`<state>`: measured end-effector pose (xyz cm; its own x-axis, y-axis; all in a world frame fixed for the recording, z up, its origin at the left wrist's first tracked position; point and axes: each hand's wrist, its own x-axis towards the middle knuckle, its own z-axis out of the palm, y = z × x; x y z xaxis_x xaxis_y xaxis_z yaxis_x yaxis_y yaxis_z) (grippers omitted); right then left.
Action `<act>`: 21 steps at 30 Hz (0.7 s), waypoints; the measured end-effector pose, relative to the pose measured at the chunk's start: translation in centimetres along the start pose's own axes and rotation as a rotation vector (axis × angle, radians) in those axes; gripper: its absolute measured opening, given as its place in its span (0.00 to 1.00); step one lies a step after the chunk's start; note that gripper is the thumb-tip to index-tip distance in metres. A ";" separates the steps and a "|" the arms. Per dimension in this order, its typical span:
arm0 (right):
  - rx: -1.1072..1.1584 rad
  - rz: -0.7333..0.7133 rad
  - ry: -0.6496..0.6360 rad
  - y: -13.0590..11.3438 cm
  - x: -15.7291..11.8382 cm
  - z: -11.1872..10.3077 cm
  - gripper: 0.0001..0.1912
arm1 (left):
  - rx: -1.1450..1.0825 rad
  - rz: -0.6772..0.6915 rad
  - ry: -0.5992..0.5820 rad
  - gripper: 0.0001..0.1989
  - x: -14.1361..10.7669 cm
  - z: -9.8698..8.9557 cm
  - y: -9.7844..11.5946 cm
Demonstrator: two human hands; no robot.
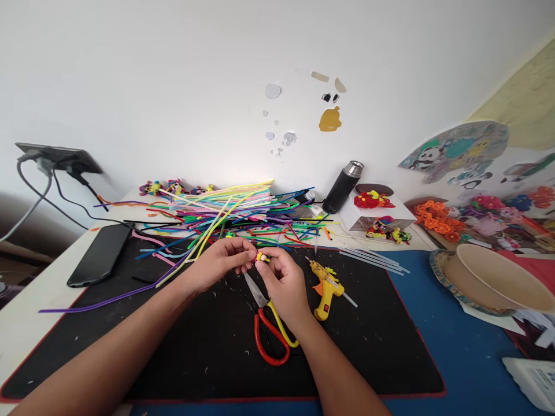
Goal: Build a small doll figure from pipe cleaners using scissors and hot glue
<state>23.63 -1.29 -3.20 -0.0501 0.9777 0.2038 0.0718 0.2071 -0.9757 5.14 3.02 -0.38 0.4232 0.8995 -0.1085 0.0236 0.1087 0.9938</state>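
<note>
Both my hands meet over the black mat point(191, 358), pinching a small pipe-cleaner figure point(260, 257) in yellow, pink and white. My left hand point(229, 257) grips it from the left with thumb and fingers; a bit of green shows above those fingers. From the other side, my right hand point(284, 283) holds it between thumb and forefinger. Beneath the hands lie scissors point(272, 341) with one red and one yellow handle, partly covered by my right hand. A yellow glue gun point(326, 289) rests just right of them. The figure's details are too small to make out.
A large pile of coloured pipe cleaners point(229, 208) spreads behind the mat. Left lies a black phone point(100, 254); at the back stands a black flask point(342, 188). Glue sticks point(373, 260), a white box point(351, 219) with finished figures, and a beige bowl point(503, 277) are rightward.
</note>
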 end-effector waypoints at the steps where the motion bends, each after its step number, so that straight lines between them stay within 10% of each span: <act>1: 0.021 0.020 -0.011 0.1 0.0 0.0 0.12 | 0.022 0.018 0.013 0.21 -0.1 0.1 0.1; 21: 0.085 0.124 0.005 0.2 0.2 -0.1 0.14 | 0.290 0.139 0.061 0.20 -0.5 0.6 0.6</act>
<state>23.77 -1.00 -3.38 -0.0409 0.9958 0.0819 -0.0074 0.0817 -0.9966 5.50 2.36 0.32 0.3860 0.9218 0.0364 0.2298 -0.1343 0.9639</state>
